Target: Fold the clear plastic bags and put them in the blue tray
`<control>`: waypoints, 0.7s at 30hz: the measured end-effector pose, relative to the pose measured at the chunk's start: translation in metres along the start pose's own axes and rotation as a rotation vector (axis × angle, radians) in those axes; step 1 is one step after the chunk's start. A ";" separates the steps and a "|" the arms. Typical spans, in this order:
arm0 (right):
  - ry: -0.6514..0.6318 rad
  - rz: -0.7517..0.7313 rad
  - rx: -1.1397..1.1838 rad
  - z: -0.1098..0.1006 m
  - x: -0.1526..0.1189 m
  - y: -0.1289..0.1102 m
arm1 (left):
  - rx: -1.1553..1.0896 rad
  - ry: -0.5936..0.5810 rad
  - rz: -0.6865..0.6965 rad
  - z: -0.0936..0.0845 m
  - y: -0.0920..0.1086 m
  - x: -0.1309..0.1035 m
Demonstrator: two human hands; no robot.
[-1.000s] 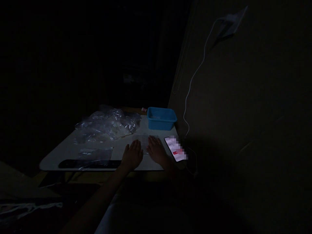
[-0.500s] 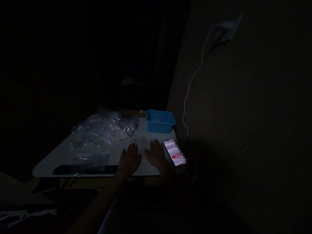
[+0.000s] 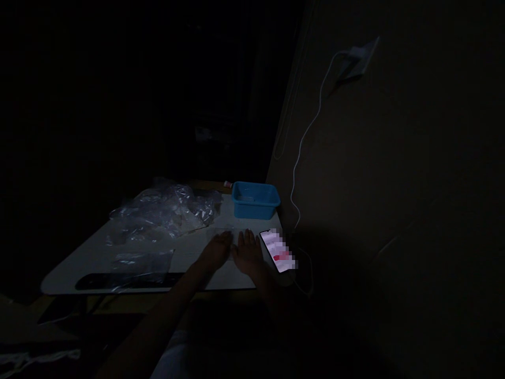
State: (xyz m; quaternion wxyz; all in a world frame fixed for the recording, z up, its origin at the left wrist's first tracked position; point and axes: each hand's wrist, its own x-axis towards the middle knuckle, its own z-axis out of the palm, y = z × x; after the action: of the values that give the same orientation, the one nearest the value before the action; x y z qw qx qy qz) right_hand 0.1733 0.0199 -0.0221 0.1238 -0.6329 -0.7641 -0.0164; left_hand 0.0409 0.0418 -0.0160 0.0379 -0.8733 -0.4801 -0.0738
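In dim light, a small clear plastic bag point(image 3: 215, 231) lies flat on the white table, partly hidden under my hands. My left hand point(image 3: 215, 251) rests on it, turned inward, with its fingers stretched toward the right hand. Flat beside it, my right hand point(image 3: 248, 253) presses down with fingers extended and thumb out to the left. Neither hand grasps anything. Just right of my right hand, a lit phone point(image 3: 278, 250) lies on the table's edge.
A blue plastic basket point(image 3: 255, 210) stands at the back right with something clear inside. Crumpled clear plastic bags point(image 3: 169, 210) pile up at the left, and another flat bag point(image 3: 142, 263) lies nearer. A white cable point(image 3: 302, 142) runs down from a wall outlet point(image 3: 361, 58).
My left hand has moved right and inward across the bag, closer to my right hand. The right hand stays flat in nearly the same place. The view has shifted slightly.
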 end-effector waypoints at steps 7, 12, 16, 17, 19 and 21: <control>0.043 -0.003 0.013 0.000 -0.002 0.000 | 0.082 0.048 -0.215 0.009 -0.022 -0.016; 0.019 -0.014 0.036 0.001 0.000 0.001 | 0.061 0.073 -0.217 0.007 -0.029 -0.021; 0.072 0.000 0.084 0.004 0.003 0.006 | 0.051 0.052 -0.230 0.009 -0.028 -0.020; 0.084 0.010 0.100 0.004 0.004 0.008 | 0.054 0.047 -0.229 0.009 -0.028 -0.020; 0.110 0.031 0.125 0.003 0.007 0.011 | 0.058 0.039 -0.226 0.010 -0.028 -0.019; 0.130 0.022 0.129 0.001 0.010 0.013 | 0.056 0.036 -0.232 0.010 -0.029 -0.019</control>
State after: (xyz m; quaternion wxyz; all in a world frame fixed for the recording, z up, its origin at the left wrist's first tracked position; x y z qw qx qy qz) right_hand 0.1837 0.0323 -0.0227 0.2136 -0.6295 -0.7471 -0.0069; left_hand 0.0076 0.0431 -0.0292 0.0622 -0.8091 -0.5789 -0.0798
